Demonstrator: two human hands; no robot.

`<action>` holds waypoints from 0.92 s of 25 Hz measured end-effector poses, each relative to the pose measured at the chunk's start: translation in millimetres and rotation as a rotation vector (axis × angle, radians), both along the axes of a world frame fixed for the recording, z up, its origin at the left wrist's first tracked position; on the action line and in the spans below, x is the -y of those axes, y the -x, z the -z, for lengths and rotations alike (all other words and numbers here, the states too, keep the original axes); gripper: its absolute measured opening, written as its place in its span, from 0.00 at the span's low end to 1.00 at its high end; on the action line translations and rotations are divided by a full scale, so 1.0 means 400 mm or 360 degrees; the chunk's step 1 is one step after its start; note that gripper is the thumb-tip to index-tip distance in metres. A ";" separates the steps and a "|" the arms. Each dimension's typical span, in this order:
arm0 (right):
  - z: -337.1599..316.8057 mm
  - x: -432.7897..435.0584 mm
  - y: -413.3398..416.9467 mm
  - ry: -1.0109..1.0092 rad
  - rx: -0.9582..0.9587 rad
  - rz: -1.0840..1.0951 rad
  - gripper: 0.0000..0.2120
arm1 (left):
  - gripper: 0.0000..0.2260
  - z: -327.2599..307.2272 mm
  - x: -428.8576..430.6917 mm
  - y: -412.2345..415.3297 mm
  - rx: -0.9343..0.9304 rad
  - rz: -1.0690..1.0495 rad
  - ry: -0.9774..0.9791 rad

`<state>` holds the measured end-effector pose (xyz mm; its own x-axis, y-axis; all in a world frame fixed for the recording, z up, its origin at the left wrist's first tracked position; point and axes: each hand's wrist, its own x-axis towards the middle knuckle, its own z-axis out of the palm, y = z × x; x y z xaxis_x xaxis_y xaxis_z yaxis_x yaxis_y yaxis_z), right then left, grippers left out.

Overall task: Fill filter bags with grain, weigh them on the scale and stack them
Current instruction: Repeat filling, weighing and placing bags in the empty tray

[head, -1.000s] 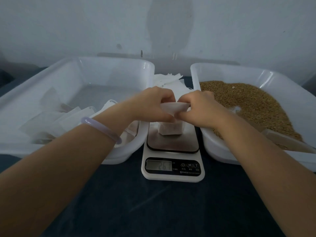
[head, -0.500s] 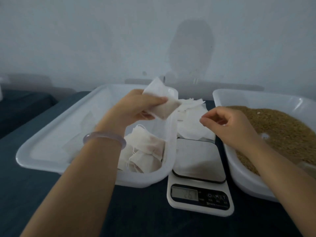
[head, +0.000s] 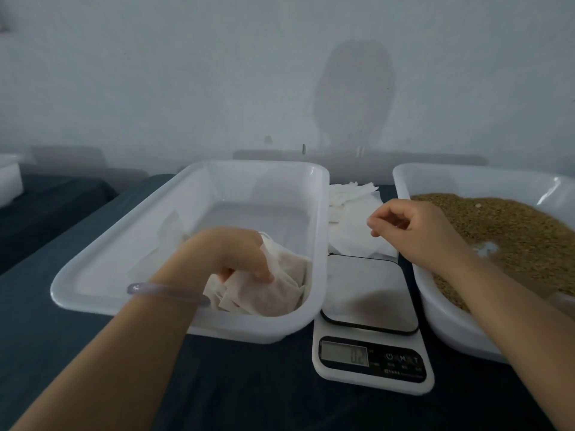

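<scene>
Dark tabletop; left hand grips our filled bag in the tray, near-right corner; slack right hand hovers beside empty bags.

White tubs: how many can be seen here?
3. The bag tub is left of the scale, the grain tub right of it, a third tub cut off at far left.
</scene>
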<state>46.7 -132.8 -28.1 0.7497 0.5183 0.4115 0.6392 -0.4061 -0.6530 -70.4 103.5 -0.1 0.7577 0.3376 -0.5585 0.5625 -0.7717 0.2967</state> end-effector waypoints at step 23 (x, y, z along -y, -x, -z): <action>0.004 -0.196 -0.089 0.1748 -0.0242 0.0365 0.11 | 0.14 0.062 0.156 -0.150 0.1139 0.0331 -0.0389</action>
<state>82.2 -54.4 -29.5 0.8770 0.3868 -0.2850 0.4203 -0.9051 0.0649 -10.3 41.3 -24.8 0.9665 0.1995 0.1614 0.1352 -0.9304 0.3406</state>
